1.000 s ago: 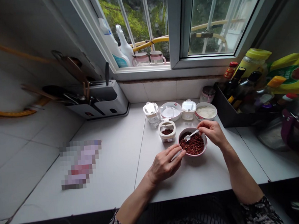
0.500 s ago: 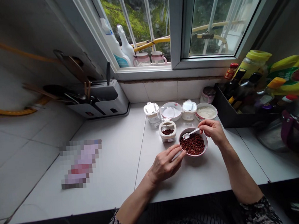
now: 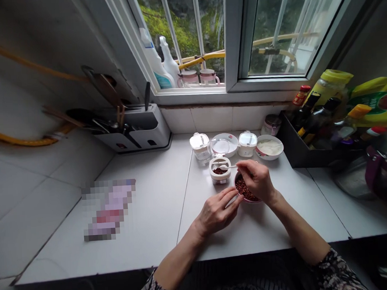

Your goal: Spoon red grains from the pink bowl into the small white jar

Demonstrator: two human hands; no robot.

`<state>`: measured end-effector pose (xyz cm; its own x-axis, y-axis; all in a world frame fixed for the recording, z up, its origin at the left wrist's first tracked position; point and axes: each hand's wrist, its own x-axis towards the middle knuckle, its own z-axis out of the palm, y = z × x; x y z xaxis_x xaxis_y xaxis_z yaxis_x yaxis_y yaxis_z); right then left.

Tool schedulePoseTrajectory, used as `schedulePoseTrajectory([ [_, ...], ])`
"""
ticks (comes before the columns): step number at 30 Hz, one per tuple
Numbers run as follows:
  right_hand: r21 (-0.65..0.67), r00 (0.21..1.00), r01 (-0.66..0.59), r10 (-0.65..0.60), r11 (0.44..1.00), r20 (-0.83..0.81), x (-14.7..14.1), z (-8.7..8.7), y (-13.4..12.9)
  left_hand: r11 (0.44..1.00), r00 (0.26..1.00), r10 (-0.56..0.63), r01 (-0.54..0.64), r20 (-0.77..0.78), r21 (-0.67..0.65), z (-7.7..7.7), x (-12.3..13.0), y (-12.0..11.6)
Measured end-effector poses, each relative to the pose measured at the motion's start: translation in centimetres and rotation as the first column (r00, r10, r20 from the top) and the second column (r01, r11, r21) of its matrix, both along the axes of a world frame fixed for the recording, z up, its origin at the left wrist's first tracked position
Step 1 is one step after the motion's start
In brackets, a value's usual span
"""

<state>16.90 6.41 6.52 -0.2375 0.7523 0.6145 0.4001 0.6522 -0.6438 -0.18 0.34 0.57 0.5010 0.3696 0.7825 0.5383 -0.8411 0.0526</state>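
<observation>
White countertop (image 3: 145,218) spreads below a barred window (image 3: 233,50) in the head view. We see the right hand (image 3: 256,179) pinching a small white spoon (image 3: 224,167), its tip at the mouth of an open jar (image 3: 221,178). Just right of the jar sits a bowl (image 3: 249,201) of dark red grains (image 3: 244,190), partly hidden by that hand. Our left hand (image 3: 215,213) reaches extended fingers to the bowl's rim; whether they grip it, we cannot tell.
</observation>
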Motion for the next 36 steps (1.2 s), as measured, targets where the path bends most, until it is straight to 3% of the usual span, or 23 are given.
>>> schedulePoseTrajectory([
  [2, 0.137, 0.998, -0.015, 0.007, 0.99, 0.062, 0.3, -0.1, -0.1, 1.0, 1.0, 0.004, -0.004, -0.005, 0.003, 0.0, 0.0, 0.0],
  [4, 0.173, 1.0, 0.027, -0.029, 0.984, 0.01, 1.0, -0.1, 0.1, 1.0, 1.0, 0.012, -0.012, -0.013, -0.002, 0.1, 0.0, 0.0],
  [6, 0.098, 0.992, 0.093, -0.084, 0.991, -0.09, 2.2, 0.1, 0.3, 1.0, 1.0, 0.013, -0.013, -0.015, -0.005, 0.2, -0.1, 0.0],
  [8, -0.064, 0.979, 0.112, -0.121, 0.992, -0.166, 3.6, 0.1, 0.6, 1.0, 1.0, 0.006, -0.007, -0.016, -0.011, 0.2, -0.1, 0.0],
  [10, -0.2, 0.981, 0.067, -0.101, 0.977, -0.163, 4.9, 0.2, 1.0, 1.0, 1.0, 0.001, -0.002, -0.014, -0.019, 0.2, -0.1, 0.0],
  [14, -0.328, 0.993, 0.014, -0.051, 0.945, -0.106, 6.1, 0.3, 1.3, 0.999, 1.0, 0.004, -0.004, -0.01, -0.035, -0.1, -0.2, -0.1],
  [21, -0.411, 0.998, -0.062, 0.052, 0.909, -0.034, 4.9, 0.0, 0.8, 0.999, 1.0, -0.007, 0.007, -0.007, -0.037, -0.3, -0.2, 0.0],
  [36, -0.552, 0.977, -0.093, -0.031, 0.829, -0.21, 5.0, 0.7, 0.9, 0.999, 1.0, -0.008, 0.008, -0.003, -0.033, -0.2, -0.1, 0.0],
])
